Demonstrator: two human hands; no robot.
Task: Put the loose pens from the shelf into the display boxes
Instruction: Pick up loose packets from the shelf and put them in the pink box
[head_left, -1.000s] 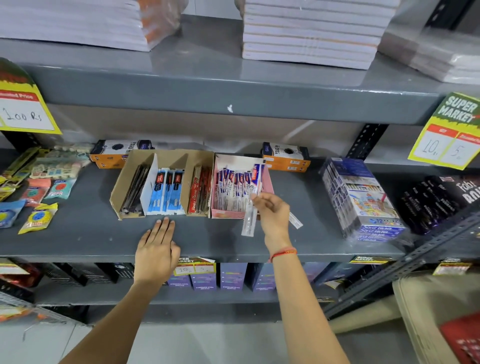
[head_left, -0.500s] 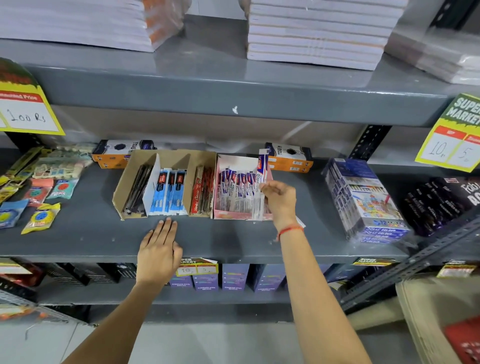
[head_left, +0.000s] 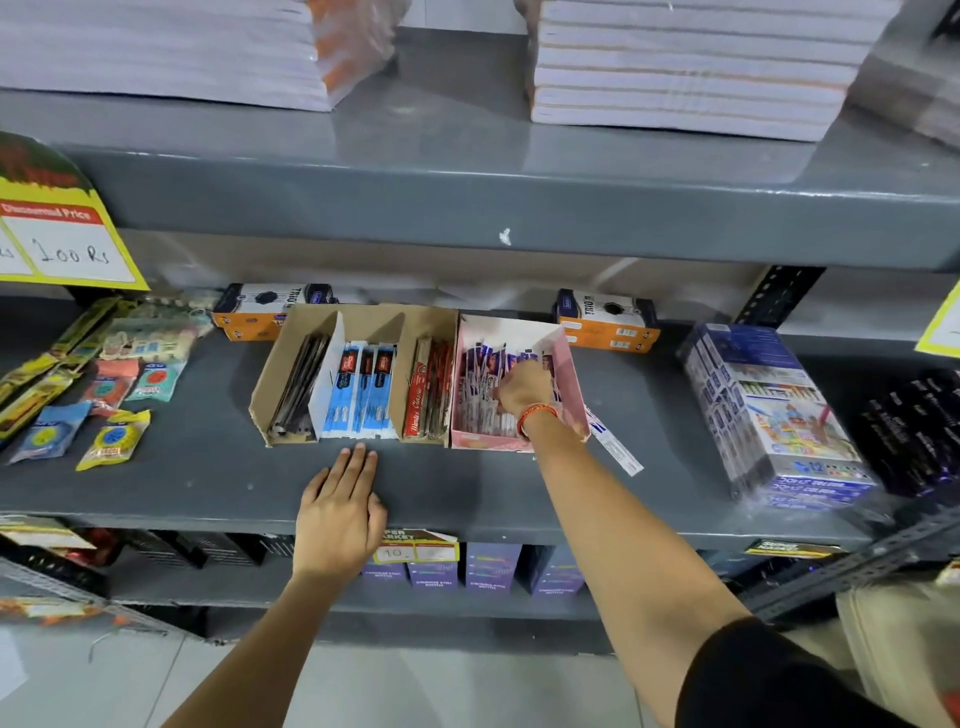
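Note:
A pink display box (head_left: 480, 441) full of white-and-purple wrapped pens (head_left: 475, 387) stands on the grey shelf (head_left: 208, 467). My right hand (head_left: 522, 387) reaches down inside it, fingers curled on a wrapped pen among the packets. One loose wrapped pen (head_left: 615, 447) lies on the shelf just right of the pink box, partly under my forearm. To the left stands a brown cardboard display box (head_left: 363, 319) with black, blue and red pen packs in separate compartments. My left hand (head_left: 340, 512) rests flat on the shelf's front edge, below the cardboard box, holding nothing.
Orange-and-white boxes (head_left: 608, 325) stand behind the display boxes. A wrapped pack of colour boxes (head_left: 769, 415) sits to the right, dark packs (head_left: 919, 431) beyond it. Small sachets (head_left: 111, 439) lie at the left. The shelf above (head_left: 467, 208) overhangs closely, with paper stacks on it.
My right hand lifted a wrapped pen from the shelf in front of the pink box, stood it over the box and has now gone down into the box with it. My left hand stayed put.

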